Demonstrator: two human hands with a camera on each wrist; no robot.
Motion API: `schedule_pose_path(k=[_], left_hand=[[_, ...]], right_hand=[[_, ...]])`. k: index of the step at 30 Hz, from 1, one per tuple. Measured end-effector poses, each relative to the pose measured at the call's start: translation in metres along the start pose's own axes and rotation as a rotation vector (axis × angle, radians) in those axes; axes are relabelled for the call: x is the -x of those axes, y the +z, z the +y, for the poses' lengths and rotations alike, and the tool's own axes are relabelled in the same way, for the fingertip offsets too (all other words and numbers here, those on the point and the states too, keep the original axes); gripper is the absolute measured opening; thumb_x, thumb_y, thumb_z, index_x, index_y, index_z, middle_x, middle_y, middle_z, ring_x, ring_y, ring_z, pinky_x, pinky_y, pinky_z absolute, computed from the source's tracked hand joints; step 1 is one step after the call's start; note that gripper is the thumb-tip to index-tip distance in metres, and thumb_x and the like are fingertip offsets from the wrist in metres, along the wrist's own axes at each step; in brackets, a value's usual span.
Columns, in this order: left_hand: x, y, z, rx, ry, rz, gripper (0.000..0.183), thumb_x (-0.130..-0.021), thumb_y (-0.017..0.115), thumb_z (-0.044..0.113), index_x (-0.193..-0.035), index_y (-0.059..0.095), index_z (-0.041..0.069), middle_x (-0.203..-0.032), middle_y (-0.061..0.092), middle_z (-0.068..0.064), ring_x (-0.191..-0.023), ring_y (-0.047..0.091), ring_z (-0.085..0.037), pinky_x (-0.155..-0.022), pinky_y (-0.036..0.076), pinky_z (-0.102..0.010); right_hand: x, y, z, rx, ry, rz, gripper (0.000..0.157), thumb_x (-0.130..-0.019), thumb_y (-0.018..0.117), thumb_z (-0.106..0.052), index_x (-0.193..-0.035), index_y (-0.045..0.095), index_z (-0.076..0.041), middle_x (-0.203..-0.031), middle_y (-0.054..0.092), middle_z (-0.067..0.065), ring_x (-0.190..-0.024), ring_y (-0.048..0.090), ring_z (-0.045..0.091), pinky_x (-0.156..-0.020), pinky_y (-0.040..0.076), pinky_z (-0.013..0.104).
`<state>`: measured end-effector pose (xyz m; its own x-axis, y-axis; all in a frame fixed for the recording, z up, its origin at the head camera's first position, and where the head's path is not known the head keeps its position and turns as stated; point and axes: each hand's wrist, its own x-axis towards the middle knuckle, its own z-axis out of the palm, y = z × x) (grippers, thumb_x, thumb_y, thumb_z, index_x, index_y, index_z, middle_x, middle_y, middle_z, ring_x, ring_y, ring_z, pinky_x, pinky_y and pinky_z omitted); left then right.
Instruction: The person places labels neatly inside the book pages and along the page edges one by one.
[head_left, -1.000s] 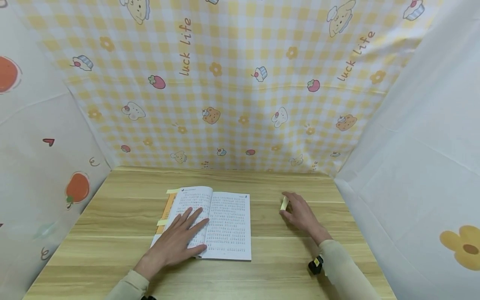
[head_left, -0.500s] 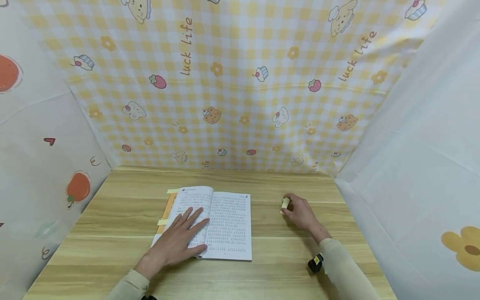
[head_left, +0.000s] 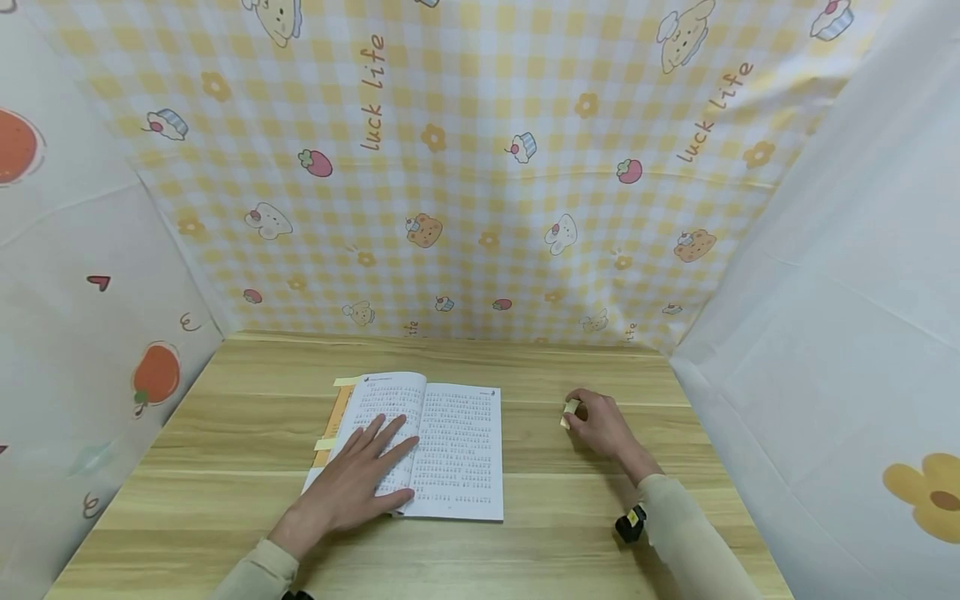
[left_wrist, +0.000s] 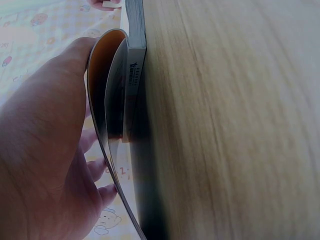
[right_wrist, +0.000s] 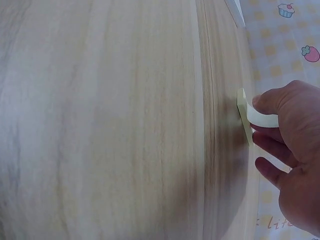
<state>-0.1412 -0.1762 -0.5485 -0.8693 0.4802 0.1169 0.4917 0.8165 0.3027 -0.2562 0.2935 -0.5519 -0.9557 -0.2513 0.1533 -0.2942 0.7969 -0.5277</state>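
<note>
An open book (head_left: 459, 450) lies on the table, its pages full of print. My left hand (head_left: 358, 477) rests on the left page with its fingers spread. From the left wrist, the hand (left_wrist: 45, 135) lies along the bowed cover and pages, beside the book's thick edge (left_wrist: 132, 85). To the right of the book, my right hand (head_left: 606, 427) is at a small pale yellow sticky note pad (head_left: 569, 415). In the right wrist view a sticky note (right_wrist: 262, 120) curls up off the pad (right_wrist: 243, 112), between thumb and fingers.
Two pale yellow sticky notes, an upper one (head_left: 346, 382) and a lower one (head_left: 324, 445), stick out past the book's left edge, over an orange cover flap (head_left: 339, 412). A checked cloth (head_left: 465, 183) hangs behind the wooden table (head_left: 247, 400), with white cloths at both sides.
The sticky note at my right hand has bent up from its pad, and the right fingers have drawn in slightly. My left hand and the book stay put.
</note>
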Motion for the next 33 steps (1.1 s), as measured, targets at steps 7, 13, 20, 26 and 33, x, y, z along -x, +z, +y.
schedule_pose_path(k=[7,13,20,26,33], left_hand=[[-0.0003,0.0007,0.0000,-0.003,0.003,0.005,0.077,-0.106,0.070,0.063,-0.170,0.054,0.022,-0.187,0.033,-0.012,-0.173,0.030,-0.048,-0.138,0.031,-0.074],[0.0000,0.0011,-0.0004,-0.007,0.007,0.010,0.077,-0.106,0.069,0.063,-0.169,0.054,0.022,-0.187,0.033,-0.012,-0.173,0.030,-0.049,-0.137,0.032,-0.074],[0.0002,0.0009,0.0000,-0.005,0.009,0.016,0.077,-0.106,0.070,0.063,-0.169,0.055,0.022,-0.187,0.034,-0.013,-0.173,0.031,-0.049,-0.137,0.032,-0.074],[0.0001,0.0011,0.0004,-0.004,0.005,0.009,0.077,-0.106,0.070,0.064,-0.169,0.054,0.022,-0.187,0.034,-0.013,-0.173,0.030,-0.048,-0.137,0.032,-0.074],[-0.0002,0.0016,-0.0007,-0.012,0.005,0.008,0.077,-0.106,0.068,0.066,-0.169,0.054,0.023,-0.187,0.034,-0.012,-0.173,0.030,-0.048,-0.137,0.032,-0.073]], right_hand=[[0.0005,0.0002,-0.0005,0.033,-0.027,0.018,0.019,-0.100,0.083,-0.008,-0.118,0.079,-0.002,-0.114,0.082,0.013,-0.088,0.073,0.013,-0.078,0.063,0.029],[-0.0009,0.0010,0.0010,0.052,-0.042,0.021,0.014,-0.099,0.084,-0.005,-0.112,0.079,-0.002,-0.117,0.082,0.015,-0.089,0.074,0.014,-0.076,0.063,0.027],[-0.0026,0.0004,0.0015,0.093,-0.079,0.022,0.006,-0.098,0.083,-0.003,-0.102,0.079,-0.005,-0.116,0.083,0.016,-0.092,0.075,0.017,-0.079,0.064,0.032],[-0.0024,-0.0007,0.0005,0.103,-0.104,0.022,0.006,-0.098,0.083,-0.002,-0.099,0.078,-0.005,-0.114,0.082,0.015,-0.089,0.071,0.015,-0.076,0.061,0.029],[-0.0022,-0.0016,0.0002,0.107,-0.120,0.019,0.004,-0.100,0.081,-0.005,-0.096,0.078,-0.004,-0.116,0.082,0.016,-0.098,0.077,0.023,-0.083,0.065,0.037]])
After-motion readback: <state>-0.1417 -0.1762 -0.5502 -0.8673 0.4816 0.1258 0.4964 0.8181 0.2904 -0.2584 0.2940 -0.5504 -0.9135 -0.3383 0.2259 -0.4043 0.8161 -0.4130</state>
